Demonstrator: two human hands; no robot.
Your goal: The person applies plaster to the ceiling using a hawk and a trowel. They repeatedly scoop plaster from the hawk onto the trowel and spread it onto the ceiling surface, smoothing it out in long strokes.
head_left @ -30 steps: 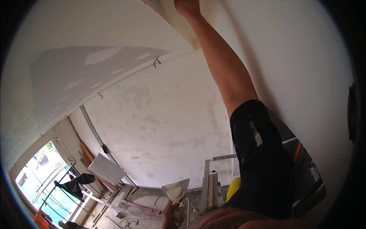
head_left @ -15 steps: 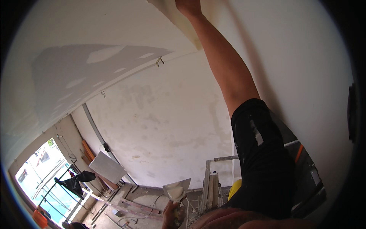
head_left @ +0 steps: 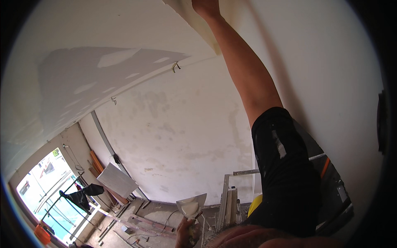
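At the lower middle, my left hand (head_left: 185, 232) is closed round the handle of a putty knife (head_left: 197, 200). The wide metal blade points up and carries a lump of pale filler (head_left: 190, 209). My right arm, in a black sleeve (head_left: 285, 165), stretches far up toward the corner between ceiling (head_left: 124, 25) and wall. Only the wrist end of my right hand (head_left: 205, 7) shows at the top edge. Its fingers, and anything they hold, are out of the picture. Beside that hand, a damp-looking yellowish band (head_left: 202, 31) runs along the corner.
Metal framework (head_left: 225, 198) stands close below, near a yellow object (head_left: 255, 204). A pale board (head_left: 118, 180) leans by the far wall (head_left: 178, 136). Dark clothing (head_left: 80, 198) hangs on a rail before the bright opening. Boards and a cable lie on the floor (head_left: 144, 211).
The view has shifted very slightly, so the room sits a little further right and lower. Both arms keep nearly the same pose, and the putty knife stays in my left hand.
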